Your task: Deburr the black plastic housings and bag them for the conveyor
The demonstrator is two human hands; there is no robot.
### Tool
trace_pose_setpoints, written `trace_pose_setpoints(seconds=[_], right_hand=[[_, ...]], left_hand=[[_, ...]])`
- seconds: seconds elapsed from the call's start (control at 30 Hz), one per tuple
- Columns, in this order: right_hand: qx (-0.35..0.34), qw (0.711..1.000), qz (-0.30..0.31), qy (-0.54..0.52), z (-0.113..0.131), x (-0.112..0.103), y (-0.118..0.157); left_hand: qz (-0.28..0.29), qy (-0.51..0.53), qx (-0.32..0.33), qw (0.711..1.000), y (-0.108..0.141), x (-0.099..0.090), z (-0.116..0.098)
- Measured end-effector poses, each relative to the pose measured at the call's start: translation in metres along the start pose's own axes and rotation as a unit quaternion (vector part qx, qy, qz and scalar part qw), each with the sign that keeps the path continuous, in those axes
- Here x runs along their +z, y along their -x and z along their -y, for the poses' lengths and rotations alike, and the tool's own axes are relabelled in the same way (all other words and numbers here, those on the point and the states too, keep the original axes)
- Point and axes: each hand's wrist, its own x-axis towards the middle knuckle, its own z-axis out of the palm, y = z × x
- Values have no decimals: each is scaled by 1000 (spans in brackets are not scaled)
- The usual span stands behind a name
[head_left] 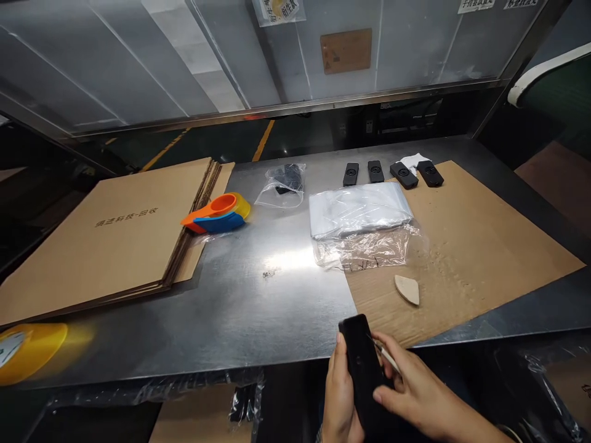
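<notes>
Your left hand (339, 391) grips the black case (362, 360) along its left side, by the worktop's (258, 335) near edge. Your right hand (413, 384) pinches a thin pale tool (389, 357) at the case's right edge.

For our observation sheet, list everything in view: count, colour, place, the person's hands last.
Table: one, silver, centre
Cardboard stack: one, brown, left
Tape dispenser: one, orange and blue, beside stack
Tape roll: one, yellow, near left
Bag: one, clear, dark contents, far middle
Devices: four, black, far side, right
Plastic pack: one, whitish, before devices
Cardboard sheet: one, brown, right
Wedge: one, beige, on sheet
Scrap: one, white, by devices
Panel: one, grey, behind table
Labels: three, white, panel top
Card: one, brown, on panel
Floor lines: several, yellow, beyond table
Plastic film: count unclear, clear, below table
Oblong object: one, black, front, held
Slim tool: one, whitish, by object
Left hand: one, bare, gripping object
Right hand: one, bare, holding tool
</notes>
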Motion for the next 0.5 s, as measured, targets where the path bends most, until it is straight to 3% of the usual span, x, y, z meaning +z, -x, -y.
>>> trace_pose_setpoints(seconds=[0.1,0.17,0.33,0.5], right_hand=[[3,993,41,-115,-6,0,7],[2,989,34,-141,-9,-6,7],[-40,996,-75,33,6,-28,1],[-131,974,-28,184,33,-40,-13]], left_hand=[[55,25,-64,996,-2,2,-6],[82,41,-102,991,-4,3,-10],[75,-15,-137,988,-5,2,-14],[63,-132,-156,977,-3,-2,-4]])
